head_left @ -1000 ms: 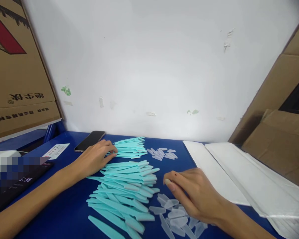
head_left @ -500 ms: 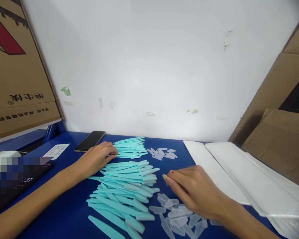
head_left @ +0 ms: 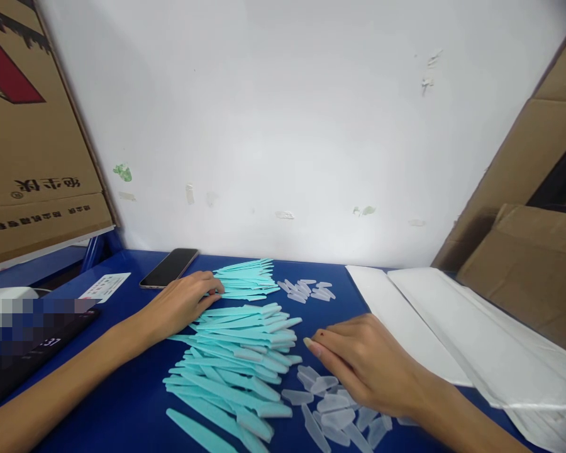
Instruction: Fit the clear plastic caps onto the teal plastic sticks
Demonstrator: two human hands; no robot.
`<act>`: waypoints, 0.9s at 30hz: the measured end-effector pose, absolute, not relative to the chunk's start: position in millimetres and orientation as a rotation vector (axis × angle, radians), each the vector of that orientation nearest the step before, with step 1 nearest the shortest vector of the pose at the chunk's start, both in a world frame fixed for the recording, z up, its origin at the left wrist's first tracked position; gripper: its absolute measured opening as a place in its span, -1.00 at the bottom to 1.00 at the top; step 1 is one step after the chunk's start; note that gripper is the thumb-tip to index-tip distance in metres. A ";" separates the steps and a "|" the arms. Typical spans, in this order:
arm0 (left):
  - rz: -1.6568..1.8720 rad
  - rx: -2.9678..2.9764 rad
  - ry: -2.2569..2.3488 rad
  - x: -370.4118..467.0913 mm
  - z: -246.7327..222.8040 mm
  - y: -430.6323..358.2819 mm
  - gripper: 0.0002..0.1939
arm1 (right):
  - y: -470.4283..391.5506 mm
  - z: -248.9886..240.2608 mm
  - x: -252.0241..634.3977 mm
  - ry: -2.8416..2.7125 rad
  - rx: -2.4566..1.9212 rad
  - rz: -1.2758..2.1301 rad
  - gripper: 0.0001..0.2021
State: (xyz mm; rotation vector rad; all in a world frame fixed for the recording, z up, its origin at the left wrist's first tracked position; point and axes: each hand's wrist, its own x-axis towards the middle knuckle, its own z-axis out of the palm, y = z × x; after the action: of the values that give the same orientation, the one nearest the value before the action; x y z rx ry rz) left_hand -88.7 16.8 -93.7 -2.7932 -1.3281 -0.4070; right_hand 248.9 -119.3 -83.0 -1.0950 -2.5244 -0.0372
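My left hand (head_left: 191,301) rests at the left ends of a small far pile of turquoise eyebrow razors (head_left: 245,277). Its fingers are curled, and whether they grip a razor is hidden. A larger pile of the same razors (head_left: 238,358) lies nearer to me, several with pale covers on their right ends. Over the near heap of translucent blade caps (head_left: 338,419) is my right hand (head_left: 365,362), closed, thumb against the bent fingers. Nothing shows between its fingertips, and its palm side is hidden. A smaller group of translucent caps (head_left: 305,289) lies beside the far razors.
A phone (head_left: 170,267) and a printed card (head_left: 106,287) lie at the left, near a dark device with a lit display (head_left: 42,346). White flat packets (head_left: 471,333) cover the right side. Cardboard boxes (head_left: 33,138) stand left, with more cardboard (head_left: 528,270) at right.
My right hand has shifted very slightly left and down, staying closed. My left hand and the piles look almost the same.
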 end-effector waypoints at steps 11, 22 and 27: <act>-0.401 -2.802 -1.309 -88.4 -93.8 16.1 -0.63 | -120.7 -80.9 250.0 -2.527 -1.101 0.065 -0.62; -0.380 -2.802 -1.316 -86.1 -92.8 14.9 -0.63 | -120.9 -76.1 248.9 -2.590 -1.148 0.004 -0.62; -0.376 -2.798 -1.309 -85.8 -91.6 14.1 -0.61 | -121.6 -66.0 251.8 -2.564 -1.229 0.192 -0.76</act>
State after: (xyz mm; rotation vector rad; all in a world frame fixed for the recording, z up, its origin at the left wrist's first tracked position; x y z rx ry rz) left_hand -85.8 14.1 -91.6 -2.7979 -1.3094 -0.3758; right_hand 251.8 -121.6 -66.0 -1.2288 -2.5645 0.1919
